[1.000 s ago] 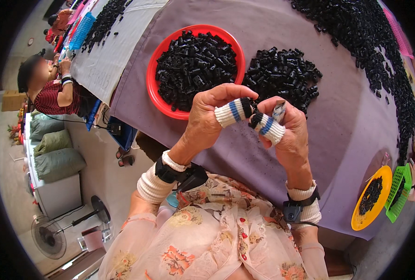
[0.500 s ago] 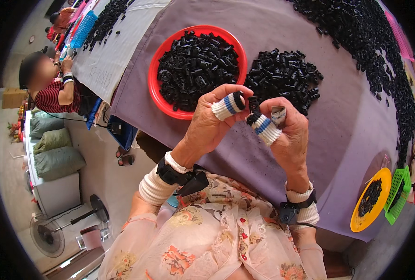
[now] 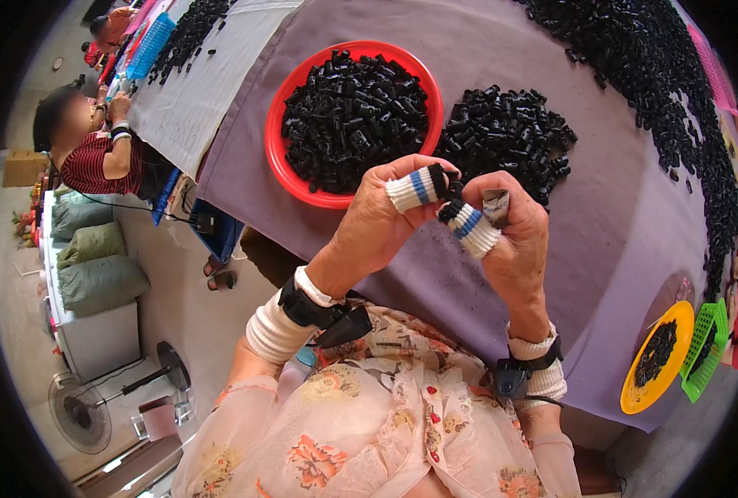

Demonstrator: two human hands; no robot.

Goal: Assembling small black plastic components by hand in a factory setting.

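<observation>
Between my two hands is a small black plastic part (image 3: 452,187), mostly covered by my fingertips. My left hand (image 3: 381,212) pinches it from the left, a striped knitted cover on its thumb. From the right, my right hand (image 3: 514,228) closes on the same part, wearing a similar thumb cover and a greyish wrap on one finger. Just beyond my left hand stands a red basin (image 3: 276,158) filled with such black parts. A loose pile of black parts (image 3: 506,137) lies on the cloth beyond my right hand.
A purple-grey cloth (image 3: 244,178) covers the table. At far right spreads a large heap of black parts (image 3: 634,58). A yellow plate (image 3: 634,398) and green basket (image 3: 701,373) sit at the right edge. Another person (image 3: 95,158) works at the left table; a fan (image 3: 78,411) stands lower left.
My left hand has shifted slightly right, closer to my right hand, and the black part is now more hidden between the fingers. The other person's hand has risen slightly.
</observation>
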